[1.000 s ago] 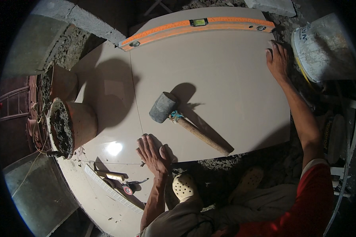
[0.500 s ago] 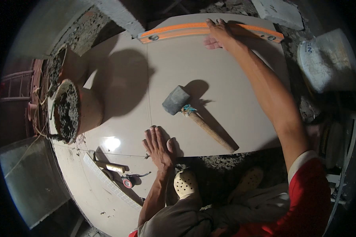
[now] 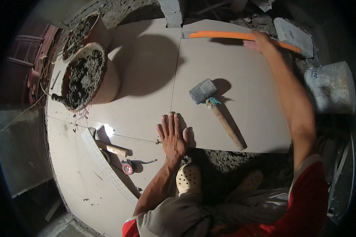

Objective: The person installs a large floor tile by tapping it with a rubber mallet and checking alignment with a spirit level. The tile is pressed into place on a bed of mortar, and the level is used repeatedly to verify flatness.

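My left hand (image 3: 173, 138) lies flat on the large beige floor tiles (image 3: 146, 106), fingers spread, by the joint between two tiles. My right hand (image 3: 262, 42) reaches to the far right and grips an orange spirit level (image 3: 221, 34) toward its right end; motion smears the fingers a little. A mallet with a dark grey head (image 3: 203, 91) and wooden handle rests on the right-hand tile between my arms. Left of my left hand are a hammer (image 3: 114, 149), a small round black-and-red tool (image 3: 127, 167) and a long pale gridded strip (image 3: 103, 158).
Two buckets of wet mortar (image 3: 87, 77) stand at the left. A whitish bucket (image 3: 331, 89) is at the right, and a pale slab (image 3: 294, 37) lies behind the level. A concrete post (image 3: 172, 12) meets the tiles' far edge. Rough mortar (image 3: 221, 160) borders the near edge.
The view has shifted. My right hand has gone from lying across the level's middle to gripping it further right, and the level now shows its orange edge. My left hand stays flat.
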The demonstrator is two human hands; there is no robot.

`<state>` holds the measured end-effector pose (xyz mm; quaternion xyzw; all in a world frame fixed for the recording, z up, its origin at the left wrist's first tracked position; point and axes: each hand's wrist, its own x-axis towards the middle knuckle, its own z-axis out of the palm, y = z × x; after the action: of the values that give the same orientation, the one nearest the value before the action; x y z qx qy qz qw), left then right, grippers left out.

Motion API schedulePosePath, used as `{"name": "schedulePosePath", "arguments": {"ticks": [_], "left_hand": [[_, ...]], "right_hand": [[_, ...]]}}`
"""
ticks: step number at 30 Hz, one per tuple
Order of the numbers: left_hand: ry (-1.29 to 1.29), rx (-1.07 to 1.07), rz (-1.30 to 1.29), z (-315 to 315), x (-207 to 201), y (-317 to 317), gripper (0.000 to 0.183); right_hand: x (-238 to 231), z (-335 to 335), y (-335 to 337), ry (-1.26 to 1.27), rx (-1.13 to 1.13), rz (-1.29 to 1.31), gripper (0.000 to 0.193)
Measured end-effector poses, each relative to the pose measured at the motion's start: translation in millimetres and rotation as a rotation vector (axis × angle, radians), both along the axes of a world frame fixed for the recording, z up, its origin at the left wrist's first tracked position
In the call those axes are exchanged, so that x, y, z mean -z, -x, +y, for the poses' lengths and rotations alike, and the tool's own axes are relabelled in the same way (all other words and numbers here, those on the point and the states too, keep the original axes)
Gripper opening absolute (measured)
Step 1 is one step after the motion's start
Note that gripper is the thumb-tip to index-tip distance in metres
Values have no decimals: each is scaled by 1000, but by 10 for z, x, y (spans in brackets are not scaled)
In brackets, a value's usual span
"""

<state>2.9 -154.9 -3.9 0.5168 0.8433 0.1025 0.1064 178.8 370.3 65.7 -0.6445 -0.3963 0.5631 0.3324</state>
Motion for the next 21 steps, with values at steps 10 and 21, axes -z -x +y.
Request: {"name": "schedulePosePath", "arguments": {"ticks": [10, 21], "left_hand": [[-20, 2, 25, 16, 45, -4, 71], [-18, -11, 54, 29, 24, -19, 71]], "right_hand": [[-1647, -576, -1636, -356, -556, -588, 35], [-1287, -1241, -2100, -799, -1043, -1122, 37]]}}
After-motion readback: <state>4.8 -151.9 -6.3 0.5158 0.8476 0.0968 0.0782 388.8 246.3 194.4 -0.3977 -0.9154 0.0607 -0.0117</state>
